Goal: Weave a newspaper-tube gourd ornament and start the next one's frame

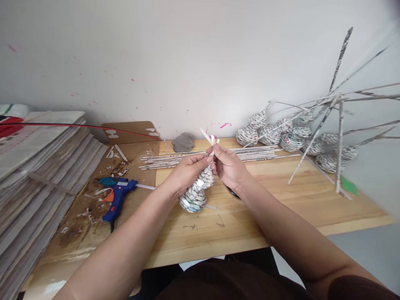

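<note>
Both hands meet over a woven newspaper figure (193, 197), round and bulging at the bottom and narrowing to a tip at the top. My left hand (191, 170) is closed round its upper neck, thumb along the weave. The fingers of my right hand (227, 163) pinch at the tip, where short ends of paper tubes (206, 136) stick up and spread. The figure is tilted, its wide end towards me. Beneath my right wrist, a dark rounded thing (232, 192) lies mostly hidden on the table.
A blue glue gun (120, 196) lies on stained cardboard (75, 227) at the left, beside a stack of newspapers (40, 183). Rolled paper tubes (259, 153) lie behind my hands. More woven figures (270, 134) stand at the back right, several with long tubes jutting out.
</note>
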Demonstrator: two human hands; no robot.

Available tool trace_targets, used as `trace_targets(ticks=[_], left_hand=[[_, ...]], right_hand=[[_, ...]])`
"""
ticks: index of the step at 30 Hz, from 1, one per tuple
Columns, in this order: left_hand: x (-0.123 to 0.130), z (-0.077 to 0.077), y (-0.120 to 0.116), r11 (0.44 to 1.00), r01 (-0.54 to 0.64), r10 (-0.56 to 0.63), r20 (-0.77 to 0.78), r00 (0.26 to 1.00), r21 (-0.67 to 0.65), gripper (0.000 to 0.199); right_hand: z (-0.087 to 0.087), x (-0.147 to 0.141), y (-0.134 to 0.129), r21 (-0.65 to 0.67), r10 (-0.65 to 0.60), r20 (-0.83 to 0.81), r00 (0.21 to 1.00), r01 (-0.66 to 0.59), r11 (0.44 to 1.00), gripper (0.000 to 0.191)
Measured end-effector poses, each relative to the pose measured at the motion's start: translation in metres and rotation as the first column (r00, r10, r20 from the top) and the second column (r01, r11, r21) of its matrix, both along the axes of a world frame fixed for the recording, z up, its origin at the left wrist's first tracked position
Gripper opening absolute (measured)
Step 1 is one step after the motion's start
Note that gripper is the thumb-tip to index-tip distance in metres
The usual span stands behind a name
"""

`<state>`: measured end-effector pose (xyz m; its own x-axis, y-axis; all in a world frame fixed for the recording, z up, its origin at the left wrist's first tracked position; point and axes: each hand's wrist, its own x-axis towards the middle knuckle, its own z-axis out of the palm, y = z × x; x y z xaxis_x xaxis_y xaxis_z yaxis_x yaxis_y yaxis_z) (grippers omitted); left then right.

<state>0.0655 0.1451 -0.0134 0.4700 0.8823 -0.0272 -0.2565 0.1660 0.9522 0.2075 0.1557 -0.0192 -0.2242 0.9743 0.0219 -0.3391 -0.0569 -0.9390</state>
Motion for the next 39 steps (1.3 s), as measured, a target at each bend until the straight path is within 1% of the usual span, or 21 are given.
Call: trace_targets(ticks=[2,5,7,8,9,11,12,13,14,15,17,18,20,24,26,29,31,32,34,37,39], left_hand=[[0.000,0.000,0.000,0.998,-0.047,0.047,-0.016,0.999,0.041,0.039],[-0.001,0.000,0.001,0.994,-0.095,0.097,-0.036,0.995,0.060,0.040],[-0.003,-0.002,0.002,0.994,-0.103,0.104,-0.034,0.994,0.036,0.040],[-0.004,-0.004,0.002,0.995,-0.096,0.097,-0.029,0.995,0.020,0.040],[-0.004,-0.005,0.002,0.996,-0.084,0.084,-0.021,0.996,0.002,0.039],[-0.005,-0.009,0.003,0.998,-0.050,0.050,-0.002,0.999,-0.039,0.039],[-0.004,-0.011,0.004,0.998,-0.029,0.030,0.012,0.999,-0.062,0.039],[-0.004,-0.013,0.004,0.996,-0.015,0.018,0.028,0.999,-0.083,0.038],[-0.003,-0.014,0.004,0.995,-0.007,0.011,0.045,0.999,-0.099,0.038],[-0.001,-0.015,0.004,0.994,-0.002,0.008,0.059,0.998,-0.109,0.037],[0.001,-0.015,0.003,0.994,-0.006,0.015,0.076,0.997,-0.108,0.036],[0.002,-0.014,0.003,0.995,-0.015,0.023,0.080,0.997,-0.100,0.035],[0.003,-0.011,0.001,0.996,-0.024,0.031,0.081,0.996,-0.085,0.034],[0.005,-0.007,-0.001,0.997,0.006,0.002,0.105,0.995,-0.080,0.034],[0.006,-0.007,-0.002,0.997,0.013,-0.003,0.125,0.992,-0.080,0.034],[0.006,-0.009,-0.002,0.998,-0.002,0.010,0.120,0.993,-0.068,0.034],[0.005,-0.009,-0.002,0.998,-0.016,0.021,0.098,0.995,-0.056,0.035],[0.004,-0.008,-0.002,0.999,-0.021,0.025,0.087,0.996,-0.049,0.036],[0.002,-0.007,-0.002,0.999,-0.018,0.021,0.076,0.997,-0.047,0.037],[0.001,-0.004,-0.004,0.999,0.028,-0.025,0.067,0.997,-0.046,0.039],[0.002,-0.002,-0.005,0.997,0.064,-0.061,0.053,0.997,-0.046,0.041]], right_hand=[[0.000,0.002,0.001,0.055,-0.008,0.014,1.000,0.007,0.998,0.045],[0.000,0.003,0.001,0.151,-0.032,0.110,0.993,0.015,0.988,0.039],[-0.001,0.004,-0.001,0.234,-0.109,0.187,0.976,0.064,0.970,0.036],[-0.001,0.004,-0.002,0.299,-0.178,0.231,0.957,0.105,0.949,0.035],[-0.002,0.004,-0.003,0.382,-0.262,0.277,0.925,0.144,0.913,0.034],[-0.004,0.004,-0.004,0.555,-0.429,0.344,0.835,0.188,0.811,0.033],[-0.005,0.004,-0.004,0.615,-0.484,0.356,0.800,0.189,0.766,0.033],[-0.005,0.004,-0.004,0.639,-0.499,0.362,0.787,0.180,0.748,0.034],[-0.006,0.003,-0.003,0.622,-0.473,0.363,0.803,0.169,0.764,0.034],[-0.007,0.003,-0.002,0.566,-0.408,0.356,0.841,0.154,0.810,0.035],[-0.007,0.002,0.000,0.391,-0.230,0.291,0.929,0.104,0.914,0.040],[-0.007,0.002,0.000,0.309,-0.154,0.241,0.958,0.074,0.948,0.042],[-0.006,0.002,0.001,0.222,-0.076,0.159,0.984,0.039,0.974,0.044],[-0.005,-0.001,0.000,0.186,-0.092,0.035,0.995,0.084,0.979,0.043],[-0.006,-0.002,0.000,0.118,-0.092,-0.024,0.996,0.094,0.989,0.047],[-0.005,0.000,0.003,0.030,-0.044,-0.056,0.997,0.046,0.999,0.047],[-0.003,0.005,0.006,0.028,-0.023,-0.066,0.998,0.025,0.999,0.046],[-0.002,0.007,0.007,0.035,0.005,-0.067,0.998,-0.003,0.999,0.044],[0.001,0.013,0.009,0.028,0.119,-0.072,0.990,-0.117,0.993,0.042],[0.002,0.020,0.010,0.004,0.316,-0.107,0.943,-0.318,0.948,0.041],[0.003,0.024,0.010,0.019,0.386,-0.129,0.913,-0.387,0.922,0.042]])
